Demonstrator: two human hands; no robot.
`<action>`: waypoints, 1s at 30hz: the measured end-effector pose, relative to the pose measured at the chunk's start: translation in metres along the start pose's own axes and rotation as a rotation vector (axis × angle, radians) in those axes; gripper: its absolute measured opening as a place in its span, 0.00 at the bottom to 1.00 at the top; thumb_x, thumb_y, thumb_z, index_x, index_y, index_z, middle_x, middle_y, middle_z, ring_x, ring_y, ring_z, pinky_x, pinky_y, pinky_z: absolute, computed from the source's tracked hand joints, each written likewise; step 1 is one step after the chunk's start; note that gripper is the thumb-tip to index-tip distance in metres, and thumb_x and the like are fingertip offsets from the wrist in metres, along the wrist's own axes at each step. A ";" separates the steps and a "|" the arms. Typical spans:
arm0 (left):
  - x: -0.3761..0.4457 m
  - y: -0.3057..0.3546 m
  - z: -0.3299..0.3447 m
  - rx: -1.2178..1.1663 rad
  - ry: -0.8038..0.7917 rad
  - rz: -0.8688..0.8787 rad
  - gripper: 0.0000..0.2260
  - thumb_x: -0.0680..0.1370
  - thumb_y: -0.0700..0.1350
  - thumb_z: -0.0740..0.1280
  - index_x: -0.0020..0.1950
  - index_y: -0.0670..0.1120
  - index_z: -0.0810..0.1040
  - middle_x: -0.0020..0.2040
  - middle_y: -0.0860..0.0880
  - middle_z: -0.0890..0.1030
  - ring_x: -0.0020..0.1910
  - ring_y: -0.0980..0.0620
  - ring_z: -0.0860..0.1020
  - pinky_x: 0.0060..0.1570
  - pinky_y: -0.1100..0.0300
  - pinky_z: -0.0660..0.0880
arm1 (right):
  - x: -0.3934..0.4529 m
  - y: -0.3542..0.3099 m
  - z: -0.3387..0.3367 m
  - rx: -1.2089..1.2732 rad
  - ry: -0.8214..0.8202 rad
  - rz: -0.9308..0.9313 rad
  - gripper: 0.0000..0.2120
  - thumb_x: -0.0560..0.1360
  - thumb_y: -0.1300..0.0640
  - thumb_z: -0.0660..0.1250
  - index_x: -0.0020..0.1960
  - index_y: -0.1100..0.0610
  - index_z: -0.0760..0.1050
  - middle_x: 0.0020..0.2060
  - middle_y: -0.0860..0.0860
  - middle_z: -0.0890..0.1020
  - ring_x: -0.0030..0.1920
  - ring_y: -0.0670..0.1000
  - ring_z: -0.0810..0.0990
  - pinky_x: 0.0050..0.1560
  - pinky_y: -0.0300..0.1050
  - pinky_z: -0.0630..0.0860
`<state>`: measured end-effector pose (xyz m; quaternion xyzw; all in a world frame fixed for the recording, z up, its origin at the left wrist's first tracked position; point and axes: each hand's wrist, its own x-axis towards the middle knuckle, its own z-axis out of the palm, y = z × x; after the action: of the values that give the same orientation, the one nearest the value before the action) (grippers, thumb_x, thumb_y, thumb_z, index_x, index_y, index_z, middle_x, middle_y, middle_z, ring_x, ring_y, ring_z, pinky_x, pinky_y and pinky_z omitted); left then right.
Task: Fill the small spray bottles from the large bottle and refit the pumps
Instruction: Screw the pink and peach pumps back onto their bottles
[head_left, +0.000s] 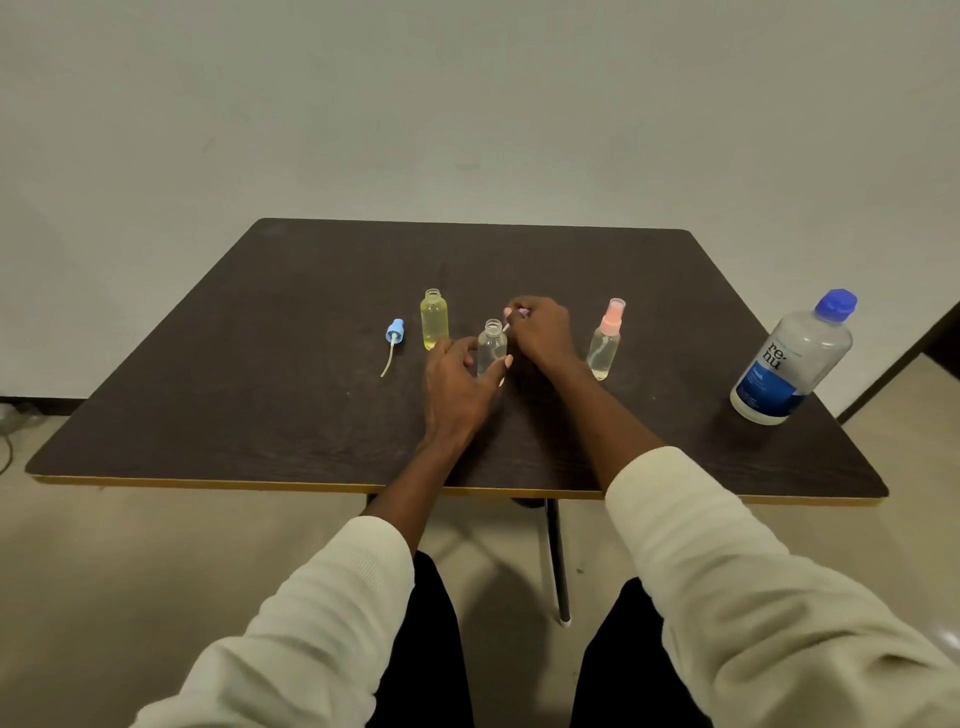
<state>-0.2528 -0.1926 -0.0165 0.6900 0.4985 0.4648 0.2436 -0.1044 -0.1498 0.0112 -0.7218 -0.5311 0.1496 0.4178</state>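
Three small bottles stand on the table (208, 364), and going left to right, the blue pump (395, 330) lies loose beside the open yellow bottle (434, 319), your left hand (457, 387) wraps round the clear bottle (491, 347), and your right hand (537, 330) pinches a pump (521, 313) with its tube right at that bottle's mouth. Only the pink bottle (605, 345) has its pump on, so two pumps are left, I think. At the far right stands the big bottle (795, 358), cap on.

- Plain pale wall (467, 104) fills the upper frame.
- Dark wood-grain tabletop (311, 415) with a light edge, centre.
- Beige floor (104, 571) below.
- Black table leg (557, 561), lower centre.
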 end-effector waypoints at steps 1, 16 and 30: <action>0.000 0.000 0.000 -0.003 0.001 0.001 0.13 0.72 0.51 0.77 0.50 0.45 0.81 0.43 0.48 0.75 0.42 0.52 0.73 0.38 0.72 0.63 | -0.003 -0.001 -0.002 0.040 0.058 -0.017 0.08 0.75 0.58 0.65 0.41 0.56 0.82 0.36 0.50 0.82 0.39 0.49 0.79 0.41 0.39 0.70; -0.002 0.003 -0.002 -0.021 0.003 -0.022 0.15 0.73 0.52 0.76 0.52 0.45 0.81 0.45 0.51 0.76 0.46 0.53 0.73 0.39 0.70 0.65 | -0.050 -0.072 -0.062 0.368 0.325 -0.357 0.15 0.73 0.60 0.70 0.59 0.54 0.76 0.40 0.48 0.82 0.40 0.46 0.81 0.46 0.46 0.81; -0.002 0.002 -0.002 -0.022 -0.003 -0.005 0.18 0.73 0.54 0.76 0.57 0.44 0.81 0.45 0.50 0.76 0.44 0.53 0.74 0.39 0.71 0.64 | -0.062 -0.069 -0.051 0.303 0.260 -0.361 0.17 0.74 0.61 0.71 0.63 0.57 0.78 0.47 0.49 0.83 0.46 0.47 0.81 0.48 0.36 0.78</action>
<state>-0.2532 -0.1954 -0.0146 0.6866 0.4947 0.4687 0.2533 -0.1395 -0.2218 0.0803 -0.5577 -0.5647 0.0565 0.6057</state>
